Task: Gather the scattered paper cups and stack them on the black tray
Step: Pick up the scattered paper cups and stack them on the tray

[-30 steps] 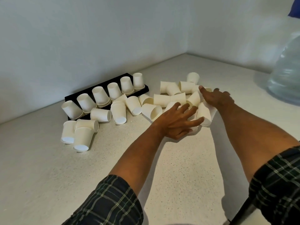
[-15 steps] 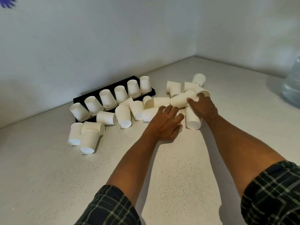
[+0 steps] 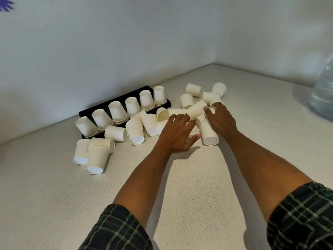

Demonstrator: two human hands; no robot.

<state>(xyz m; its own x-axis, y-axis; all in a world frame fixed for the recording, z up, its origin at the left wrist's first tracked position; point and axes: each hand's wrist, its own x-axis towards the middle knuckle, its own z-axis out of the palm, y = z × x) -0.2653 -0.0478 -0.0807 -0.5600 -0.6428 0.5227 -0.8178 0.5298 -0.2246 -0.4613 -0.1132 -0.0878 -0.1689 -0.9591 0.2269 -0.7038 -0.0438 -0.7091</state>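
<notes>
Head view: I look down at a pale speckled desk (image 3: 180,186) in a corner of white walls.
Left hand: my left hand (image 3: 177,135) lies flat on the loose paper cups (image 3: 195,110), fingers spread and straight. It grips nothing.
Right hand: my right hand (image 3: 220,120) rests on the same heap, fingers loosely bent over the cups. I cannot tell if it grips one.
Black tray: the black tray (image 3: 168,103) sits by the back wall, left of my hands.
Cups on tray: a row of upside-down cups (image 3: 117,110) stands on it.
Other cups: three more cups (image 3: 95,154) lie near the tray's left end.
Far right: a clear plastic bag (image 3: 322,94) sits at the edge.
</notes>
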